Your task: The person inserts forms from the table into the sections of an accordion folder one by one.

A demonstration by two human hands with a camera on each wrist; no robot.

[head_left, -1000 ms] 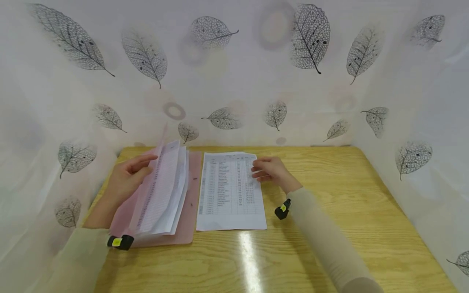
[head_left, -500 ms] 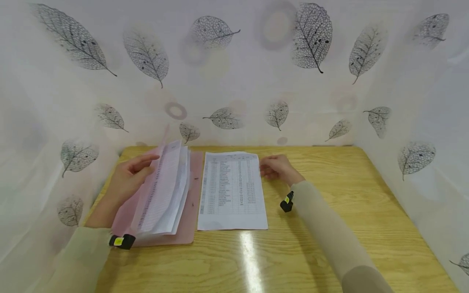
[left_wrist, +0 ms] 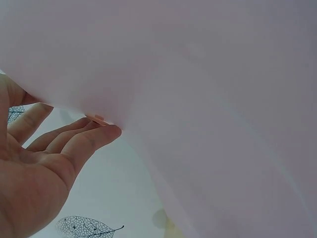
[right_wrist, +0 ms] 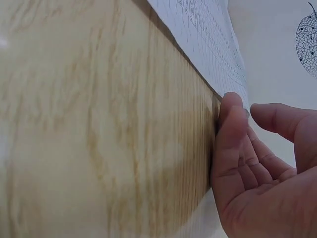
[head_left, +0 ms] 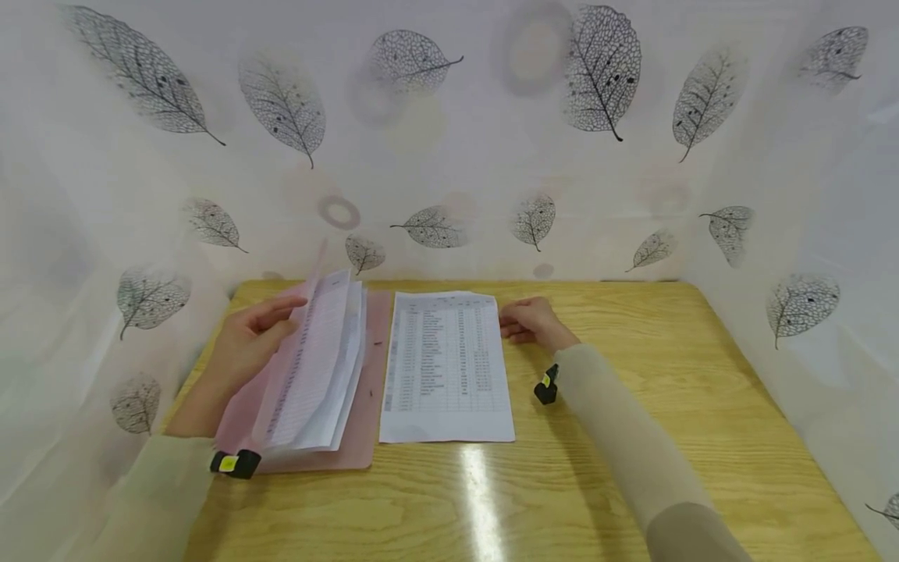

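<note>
On the left of the table a pink folder (head_left: 361, 437) stands partly open with several printed sheets (head_left: 330, 343) inside. My left hand (head_left: 246, 343) holds the raised cover by its edge. Seen from the left wrist, the pink cover (left_wrist: 198, 124) fills most of the view, with the left hand (left_wrist: 49, 163) at its lower edge. Beside the folder lies a printed table sheet (head_left: 449, 367), flat and face up. At its upper right edge is my right hand (head_left: 534, 321). The right wrist view shows this hand's (right_wrist: 257, 173) fingertips right at the paper's edge, thumb apart from them.
Both things lie on a yellow wood-grain table (head_left: 660, 375). A pale curtain (head_left: 449, 140) with leaf prints encloses the back and sides. Each wrist carries a small black camera (head_left: 235, 464).
My right hand has drawn back a little to the right, from over the sheet to its edge. The left hand and folder stay nearly still.
</note>
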